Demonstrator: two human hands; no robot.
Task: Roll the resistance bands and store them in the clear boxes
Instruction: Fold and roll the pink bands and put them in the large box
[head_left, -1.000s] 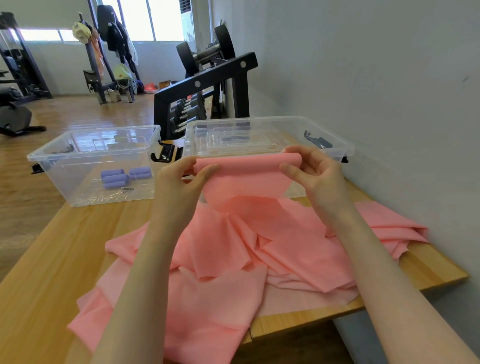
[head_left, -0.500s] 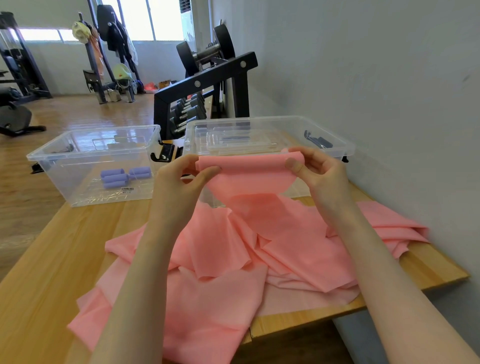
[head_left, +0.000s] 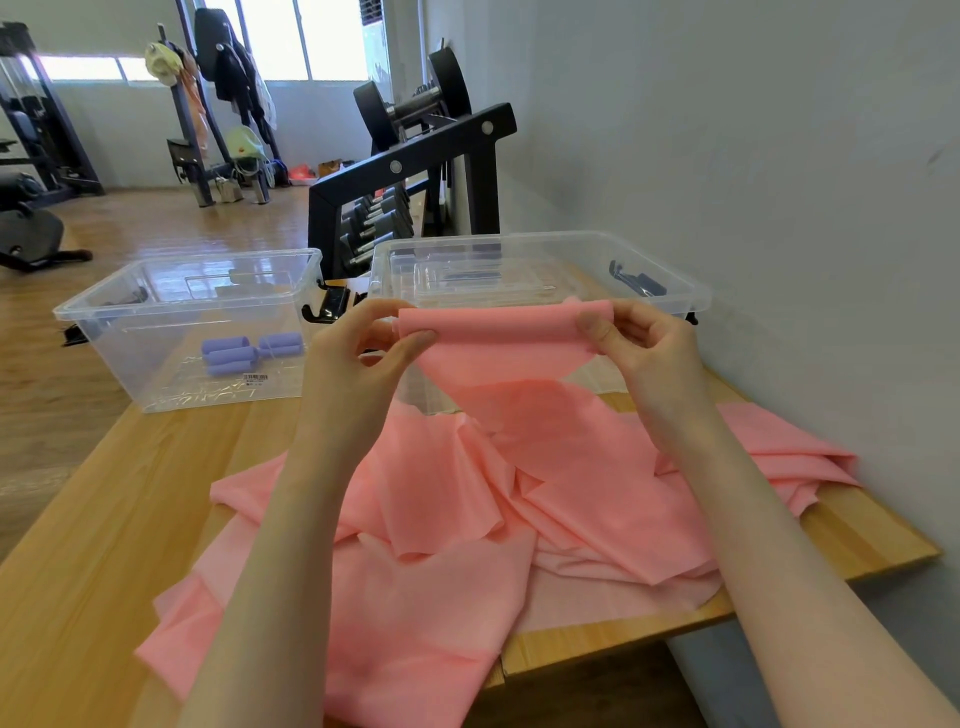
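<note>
Rolled top edge of pink stretchy resistance band (head_left: 501, 332) pinched at both ends by left hand (head_left: 358, 358) and right hand (head_left: 644, 343), held above wooden counter (head_left: 104, 519). Loose remainder heaped toward counter's near edge. Two clear plastic boxes (head_left: 187, 332) set along far edge.

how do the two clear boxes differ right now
The left clear box holds rolled purple bands; the right clear box shows none. The left box stands in full view, while the pink band partly covers the right one. Both are lidless, on the wooden table.
</note>
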